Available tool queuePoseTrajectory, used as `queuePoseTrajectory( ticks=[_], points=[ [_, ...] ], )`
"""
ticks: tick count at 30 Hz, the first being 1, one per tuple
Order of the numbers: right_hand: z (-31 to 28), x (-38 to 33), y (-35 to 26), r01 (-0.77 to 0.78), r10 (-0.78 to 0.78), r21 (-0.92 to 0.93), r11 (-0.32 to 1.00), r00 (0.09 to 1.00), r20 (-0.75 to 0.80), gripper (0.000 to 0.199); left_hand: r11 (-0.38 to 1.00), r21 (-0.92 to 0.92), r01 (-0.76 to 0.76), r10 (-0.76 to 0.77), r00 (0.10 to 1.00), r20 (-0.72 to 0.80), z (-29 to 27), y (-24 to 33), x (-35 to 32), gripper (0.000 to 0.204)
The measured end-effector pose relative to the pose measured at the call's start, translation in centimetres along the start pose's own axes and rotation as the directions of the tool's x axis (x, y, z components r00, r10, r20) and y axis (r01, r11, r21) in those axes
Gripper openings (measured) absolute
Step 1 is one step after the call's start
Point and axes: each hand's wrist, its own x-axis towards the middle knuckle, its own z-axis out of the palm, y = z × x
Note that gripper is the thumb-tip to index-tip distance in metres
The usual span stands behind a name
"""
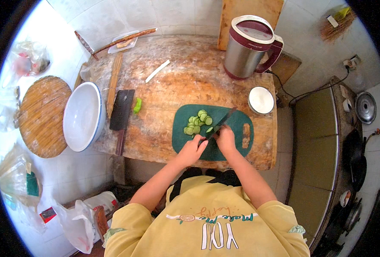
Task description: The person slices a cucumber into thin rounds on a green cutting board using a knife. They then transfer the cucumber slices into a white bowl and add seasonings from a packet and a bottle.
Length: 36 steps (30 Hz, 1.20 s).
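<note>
On a worn wooden worktop [177,90] lies a dark green cutting board [237,128], and both hands work over it. The right hand [225,139] has its fingers wrapped around the handle of a dark knife [222,122], whose blade angles up and to the right across the board. The left hand [195,147] rests at the board's near edge, fingers curled down beside the blade; whether they pin anything is hidden. Cucumber slices [198,121] are heaped just left of the blade. A cleaver [121,113] and a white bowl [82,115] sit well apart to the left.
</note>
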Motion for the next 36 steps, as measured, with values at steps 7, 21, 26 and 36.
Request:
queuePoseTrajectory(
  ticks=[7,21,26,36],
  points=[
    [-0.4,-0.2,-0.5,0.02,-0.019,0.039,0.999,0.999,-0.025,0.019,0.996,0.028,0.081,-0.082,0.996,0.039,-1.0,2.1,-0.8,0.033],
    [-0.3,-0.1,-0.4,-0.019,0.019,0.052,0.998,1.0,-0.002,0.021,0.992,0.105,0.066,-0.076,0.993,0.095,-2.1,1.1,-1.2,0.034],
    [-0.2,-0.1,-0.4,-0.026,0.027,0.066,0.997,1.0,-0.011,0.022,0.989,0.132,0.058,-0.075,0.989,0.131,-2.5,1.8,-0.9,0.034],
    [0.4,0.0,0.3,-0.008,0.009,0.055,0.998,1.0,-0.013,0.02,0.981,0.19,0.045,-0.064,0.993,0.1,-0.8,1.0,1.2,0.033]
  ],
)
